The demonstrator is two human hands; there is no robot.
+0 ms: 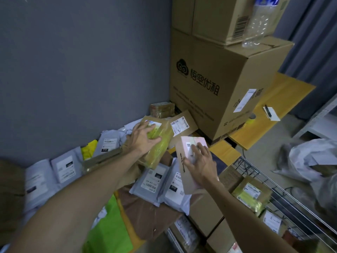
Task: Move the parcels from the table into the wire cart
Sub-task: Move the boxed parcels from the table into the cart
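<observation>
My left hand [141, 138] grips a brown parcel wrapped in yellowish tape [160, 148] above the pile on the table. My right hand [199, 164] holds a pale pink box [184, 172] with dark lettering on its side, thumb on the side and fingers spread over its top label. Several grey mailer bags [151, 181] with white labels lie under both hands. The wire cart [259, 177] stands at the lower right, below the table edge, with several cardboard parcels [250, 193] inside.
A tall stack of large cardboard boxes [218, 84] stands at the back right on the yellow table [284, 92], with a clear plastic bottle [259, 22] on top. More grey mailers [63, 167] and a green bag [111, 221] lie left. Crumpled plastic bags [310, 157] sit on the floor.
</observation>
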